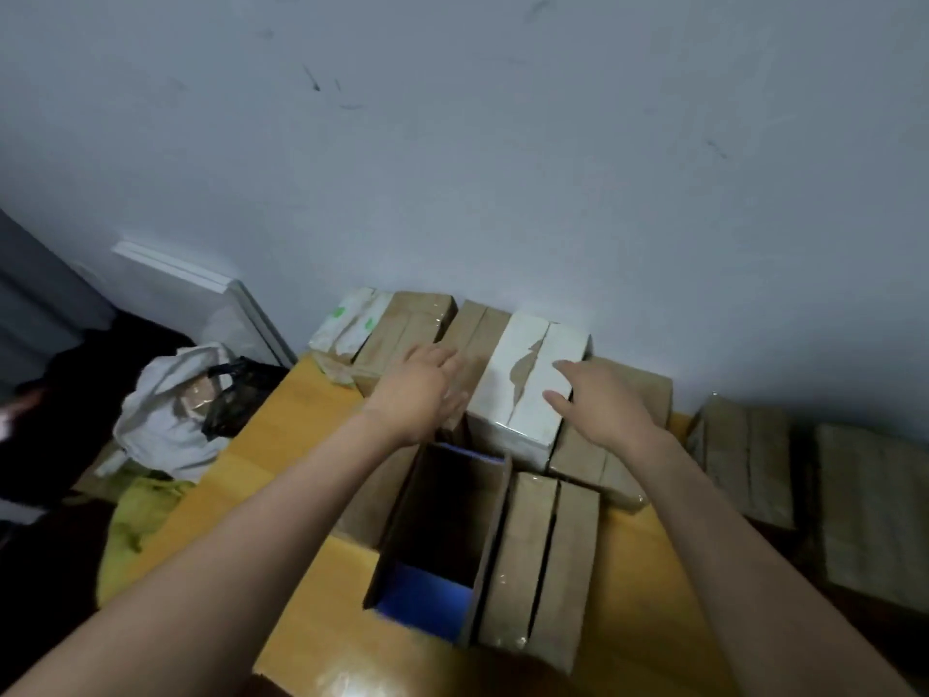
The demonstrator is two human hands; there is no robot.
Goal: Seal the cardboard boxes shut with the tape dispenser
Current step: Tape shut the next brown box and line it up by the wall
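Box [523,389] with white top on yellow table [301,410], flanked by left hand [420,389] and right hand [600,402]; both hands released

Yellow table [311,410]. The open box [425,596] is brown outside and blue inside. From it, a brown box [543,560] sits at 3 o'clock and a white box [528,394] with a brown tear at 12. A pale box [347,319] with green marks sits at 11. The wall [502,143] is grey-blue with dark scuffs.
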